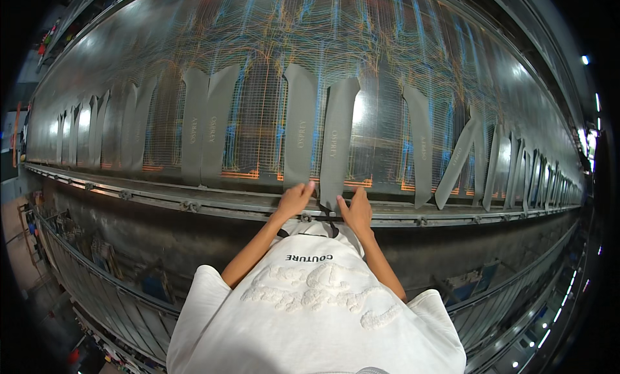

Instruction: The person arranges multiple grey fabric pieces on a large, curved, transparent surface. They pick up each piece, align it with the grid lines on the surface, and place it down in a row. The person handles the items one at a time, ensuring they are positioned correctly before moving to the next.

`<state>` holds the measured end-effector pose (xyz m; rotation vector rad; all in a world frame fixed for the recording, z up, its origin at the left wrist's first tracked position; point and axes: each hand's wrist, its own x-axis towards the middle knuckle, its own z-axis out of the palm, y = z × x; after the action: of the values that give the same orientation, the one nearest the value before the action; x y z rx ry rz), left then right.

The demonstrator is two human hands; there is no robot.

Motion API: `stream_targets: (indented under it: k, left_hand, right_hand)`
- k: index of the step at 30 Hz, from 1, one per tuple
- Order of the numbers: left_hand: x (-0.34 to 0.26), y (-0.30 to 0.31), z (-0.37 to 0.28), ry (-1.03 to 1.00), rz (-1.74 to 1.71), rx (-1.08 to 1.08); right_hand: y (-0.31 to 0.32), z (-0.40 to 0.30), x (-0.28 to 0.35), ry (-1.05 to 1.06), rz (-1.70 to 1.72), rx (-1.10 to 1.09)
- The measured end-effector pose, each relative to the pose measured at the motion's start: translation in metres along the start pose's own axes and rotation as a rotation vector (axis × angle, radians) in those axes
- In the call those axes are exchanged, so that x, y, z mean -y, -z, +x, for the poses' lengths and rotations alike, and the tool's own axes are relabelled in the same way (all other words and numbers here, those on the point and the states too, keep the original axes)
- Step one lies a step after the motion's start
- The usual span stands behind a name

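Note:
Grey fabric pieces, each printed with a word, lie on a long printing table in front of me. My left hand is at the lower end of one grey piece, fingers bent over it near the table's edge. Whether it pinches the fabric I cannot tell. Just right of it lies a second grey piece, slightly tilted, its pointed lower end hanging over the edge rail. Beside that end is my right hand, thumb close to the fabric's edge and fingers apart from the thumb.
The dark table top carries many orange, blue and yellow registration lines. More grey pieces lie left, and others right, some overlapping. A metal rail with clamps runs along the near edge. Behind me stands another long table.

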<state>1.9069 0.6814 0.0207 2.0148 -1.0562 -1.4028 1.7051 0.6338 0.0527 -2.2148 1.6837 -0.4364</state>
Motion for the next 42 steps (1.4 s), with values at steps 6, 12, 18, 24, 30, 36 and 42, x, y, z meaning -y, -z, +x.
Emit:
stream_targets:
  k: [6, 12, 18, 24, 30, 36, 42]
  left_hand:
    - [0.062, 0.012, 0.028, -0.046, -0.086, -0.662]
    - [0.044, 0.024, 0.031, 0.32, -0.538, -0.308]
    - [0.005, 0.048, 0.032, 0.616, -0.653, 0.12]
    - [0.018, 0.049, 0.047, 0.619, -0.954, 0.335]
    - [0.016, 0.057, 0.04, 0.562, -1.183, 0.391]
    - [-0.022, 0.077, 0.029, 0.369, -1.238, 0.362]
    - [-0.133, 0.124, 0.007, 0.124, -1.143, 0.223]
  right_hand:
    - [-0.049, 0.019, 0.021, -0.339, 0.573, 0.472]
    - [-0.089, 0.035, 0.05, -0.796, 0.969, 0.607]
    - [-0.089, 0.048, 0.059, -1.125, 1.225, 0.837]
    - [-0.078, 0.044, 0.071, -1.09, 0.964, 0.789]
    - [-0.081, 0.053, 0.081, -1.267, 1.393, 0.987]
    - [-0.047, 0.078, 0.106, -0.981, 1.237, 0.67]
    - [0.062, 0.121, 0.18, -0.737, 1.184, 0.283]
